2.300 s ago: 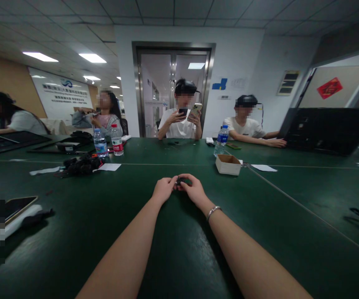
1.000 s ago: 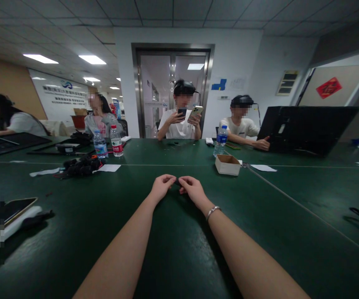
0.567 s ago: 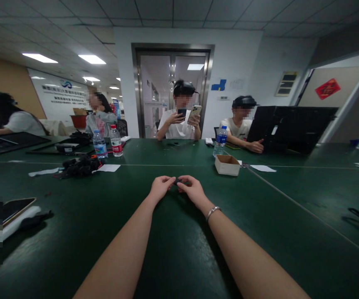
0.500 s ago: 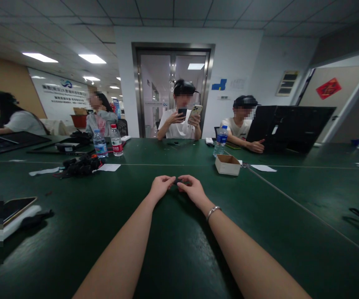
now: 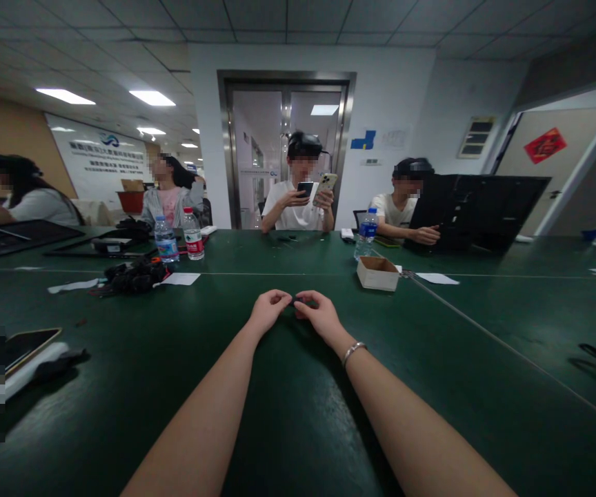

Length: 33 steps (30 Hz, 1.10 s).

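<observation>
Both my forearms stretch out over a dark green table (image 5: 298, 414). My left hand (image 5: 268, 309) and my right hand (image 5: 317, 313) meet at the table's middle, fingers curled and pinched together. Between the fingertips sits a small dark object (image 5: 294, 301), too small to name. Each hand grips one end of it. A thin bracelet (image 5: 354, 352) circles my right wrist.
A small cardboard box (image 5: 378, 273) stands beyond my right hand. Water bottles (image 5: 166, 239), a black bundle (image 5: 133, 275) and paper slips lie at the left. A phone (image 5: 26, 344) rests near left. Several people sit across; one holds a black panel (image 5: 477, 210).
My hands stay pinched together with only slight finger shifts. At the far right, the person's black panel has slid left, and that person's hand moved with it.
</observation>
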Each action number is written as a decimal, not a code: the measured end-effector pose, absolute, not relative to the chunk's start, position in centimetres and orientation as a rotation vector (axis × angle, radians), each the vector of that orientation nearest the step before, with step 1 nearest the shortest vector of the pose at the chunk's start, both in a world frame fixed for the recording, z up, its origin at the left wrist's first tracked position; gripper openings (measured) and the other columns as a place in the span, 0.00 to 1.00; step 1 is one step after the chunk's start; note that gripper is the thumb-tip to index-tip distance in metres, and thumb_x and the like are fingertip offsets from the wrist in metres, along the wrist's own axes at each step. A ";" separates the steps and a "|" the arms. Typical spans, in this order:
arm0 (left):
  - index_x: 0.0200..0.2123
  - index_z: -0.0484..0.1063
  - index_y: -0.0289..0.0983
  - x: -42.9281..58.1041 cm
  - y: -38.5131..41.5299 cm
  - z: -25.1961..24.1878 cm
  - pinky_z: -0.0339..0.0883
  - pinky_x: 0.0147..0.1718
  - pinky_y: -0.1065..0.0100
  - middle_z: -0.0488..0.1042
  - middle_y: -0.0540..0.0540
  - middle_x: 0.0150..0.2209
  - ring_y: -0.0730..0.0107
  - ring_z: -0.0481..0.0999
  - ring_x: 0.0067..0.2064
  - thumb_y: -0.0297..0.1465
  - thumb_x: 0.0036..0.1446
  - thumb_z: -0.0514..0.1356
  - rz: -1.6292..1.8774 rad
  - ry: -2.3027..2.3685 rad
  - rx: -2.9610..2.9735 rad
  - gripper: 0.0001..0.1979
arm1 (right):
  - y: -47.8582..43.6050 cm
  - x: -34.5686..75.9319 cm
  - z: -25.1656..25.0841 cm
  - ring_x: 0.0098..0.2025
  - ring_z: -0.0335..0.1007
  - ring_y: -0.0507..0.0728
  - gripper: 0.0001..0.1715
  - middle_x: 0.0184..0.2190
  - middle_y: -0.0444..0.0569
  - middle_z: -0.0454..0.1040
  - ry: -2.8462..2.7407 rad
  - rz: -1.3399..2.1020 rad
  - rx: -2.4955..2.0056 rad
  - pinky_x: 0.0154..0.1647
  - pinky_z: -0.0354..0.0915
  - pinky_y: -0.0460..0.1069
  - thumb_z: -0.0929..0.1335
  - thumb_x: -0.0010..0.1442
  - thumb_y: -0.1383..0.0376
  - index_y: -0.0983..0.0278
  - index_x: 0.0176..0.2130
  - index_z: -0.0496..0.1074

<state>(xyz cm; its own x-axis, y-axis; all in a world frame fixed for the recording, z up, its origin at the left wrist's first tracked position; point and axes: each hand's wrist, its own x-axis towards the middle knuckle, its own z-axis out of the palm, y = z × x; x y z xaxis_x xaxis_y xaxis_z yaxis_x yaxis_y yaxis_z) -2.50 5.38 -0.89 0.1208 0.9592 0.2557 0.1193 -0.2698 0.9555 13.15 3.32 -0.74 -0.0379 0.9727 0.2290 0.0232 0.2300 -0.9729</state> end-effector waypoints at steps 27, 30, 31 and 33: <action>0.28 0.74 0.33 -2.6 5.9 -1.2 0.62 0.27 0.70 0.72 0.48 0.22 0.74 0.69 0.25 0.45 0.41 0.66 1.184 1.127 1.461 0.20 | 3.5 13.6 -0.9 0.27 0.69 0.49 0.21 0.28 0.43 0.71 -1.368 1.078 -0.977 0.30 0.67 0.47 0.75 0.42 0.61 0.66 0.37 0.73; 0.26 0.73 0.33 -2.6 6.0 -1.3 0.61 0.26 0.70 0.72 0.49 0.21 0.74 0.68 0.24 0.47 0.44 0.64 1.168 1.180 1.499 0.20 | 3.4 13.6 -0.8 0.28 0.68 0.49 0.20 0.33 0.45 0.72 -1.402 1.034 -1.022 0.33 0.67 0.47 0.74 0.42 0.64 0.65 0.38 0.73; 0.25 0.73 0.33 -2.6 6.0 -1.3 0.61 0.26 0.70 0.72 0.49 0.21 0.74 0.68 0.23 0.47 0.44 0.63 1.162 1.195 1.509 0.20 | 3.4 13.6 -0.8 0.29 0.68 0.49 0.20 0.33 0.45 0.73 -1.410 1.023 -1.032 0.33 0.67 0.47 0.74 0.42 0.65 0.65 0.38 0.73; 0.25 0.72 0.33 -2.6 6.0 -1.3 0.61 0.26 0.70 0.72 0.48 0.21 0.73 0.68 0.24 0.48 0.45 0.62 1.154 1.228 1.524 0.21 | 3.4 13.6 -0.8 0.30 0.68 0.49 0.20 0.34 0.46 0.73 -1.422 1.019 -1.042 0.34 0.66 0.47 0.74 0.42 0.66 0.65 0.38 0.73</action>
<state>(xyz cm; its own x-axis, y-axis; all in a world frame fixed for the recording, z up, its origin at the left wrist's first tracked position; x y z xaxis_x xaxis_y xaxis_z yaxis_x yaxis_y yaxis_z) -2.57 5.99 -1.26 0.0951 0.9844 0.1477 0.2085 -0.1648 0.9640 13.56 3.42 -0.75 -0.0693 0.9649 0.2533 0.0701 0.2580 -0.9636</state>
